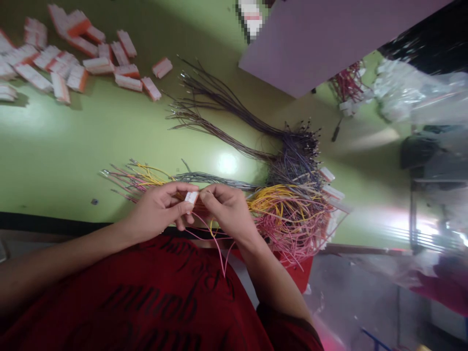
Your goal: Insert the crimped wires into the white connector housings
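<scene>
My left hand (165,208) is closed on a small white and orange connector housing (191,197), pinched between thumb and fingers. Beside it, my right hand (231,208) pinches what looks like a thin wire end against the connector's right side; the fingertips hide most of it. Pink wires (220,251) loop down below both hands, with a yellow wire (212,228) among them. Behind the hands lie yellow and pink wires with metal terminals (141,175) at their left ends. A bundle of grey wires (219,179) runs just beyond.
Loose connector housings (73,63) are scattered at the far left of the green table (91,131). Dark purple and brown wires (237,105) lead to a tangled heap (292,200) at the right. A large purplish panel (321,39) and clear plastic bags (405,92) stand farther back.
</scene>
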Demonstrator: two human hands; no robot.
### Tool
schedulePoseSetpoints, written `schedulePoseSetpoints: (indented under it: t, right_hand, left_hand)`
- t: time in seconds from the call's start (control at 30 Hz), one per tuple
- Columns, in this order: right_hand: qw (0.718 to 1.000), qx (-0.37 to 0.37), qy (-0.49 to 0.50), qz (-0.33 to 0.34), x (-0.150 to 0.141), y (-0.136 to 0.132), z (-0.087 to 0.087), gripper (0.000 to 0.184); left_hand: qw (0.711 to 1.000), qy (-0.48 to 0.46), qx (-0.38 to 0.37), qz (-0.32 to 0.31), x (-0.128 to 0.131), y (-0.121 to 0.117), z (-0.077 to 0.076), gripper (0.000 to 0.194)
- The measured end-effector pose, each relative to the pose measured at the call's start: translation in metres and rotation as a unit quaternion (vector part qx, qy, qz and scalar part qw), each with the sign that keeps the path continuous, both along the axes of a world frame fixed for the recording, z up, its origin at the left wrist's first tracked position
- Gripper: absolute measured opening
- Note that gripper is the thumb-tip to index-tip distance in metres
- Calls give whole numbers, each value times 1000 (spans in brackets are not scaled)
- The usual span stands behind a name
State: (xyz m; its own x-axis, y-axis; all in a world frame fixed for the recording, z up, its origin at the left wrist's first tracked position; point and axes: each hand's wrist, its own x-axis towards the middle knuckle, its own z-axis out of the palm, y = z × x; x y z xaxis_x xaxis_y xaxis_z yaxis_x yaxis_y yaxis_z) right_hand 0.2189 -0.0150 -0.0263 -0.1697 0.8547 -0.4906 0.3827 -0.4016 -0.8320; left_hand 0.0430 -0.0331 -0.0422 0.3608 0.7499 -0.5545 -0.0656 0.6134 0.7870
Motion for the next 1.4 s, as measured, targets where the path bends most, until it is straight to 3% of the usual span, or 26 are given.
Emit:
schedulePoseSetpoints:
  t: [0.17, 0.37, 0.57, 0.73, 0.83, 0.97, 1.07, 1.17, 1.3, 1.4]
  right_hand:
    - [1000, 0, 15, -3, 0, -2, -4, 17]
    - [1000, 0, -12, 15, -2, -1, -5, 17]
    - [1000, 11, 6, 15, -2, -2, -5, 18]
    - [999, 15, -18, 30, -1, 1, -10, 18]
    - [993, 92, -64, 22, 7, 4, -3, 17]
    - [964, 231, -128, -18, 17, 0, 21, 10]
    - [952, 273, -113, 84, 11, -8, 27, 12]
    - [938, 292, -115, 147, 4, -10, 13, 18]
    - [939, 298, -146, 87, 7, -6, -11, 14]
    - [945, 286, -136, 79, 12, -4, -15, 12]
  left_hand:
    - [1000, -13, -8, 20, -2, 2, 1, 41]
    - [1000, -6, -30, -1, -2, 3, 0, 40]
    - [1000, -19, -6, 24, -2, 1, 2, 38]
    - [1000, -9, -13, 4, -2, 4, 2, 37]
    - [999, 19, -4, 38, -4, 6, 2, 35]
    - [997, 47, -12, 64, 1, 7, -1, 34]
    - [998, 17, -21, 58, 9, 8, -4, 32]
    - [997, -15, -29, 66, 12, 10, -5, 32]
    - [996, -43, -46, 66, 8, 14, -5, 33]
    - [995, -60, -42, 75, 5, 16, -7, 35]
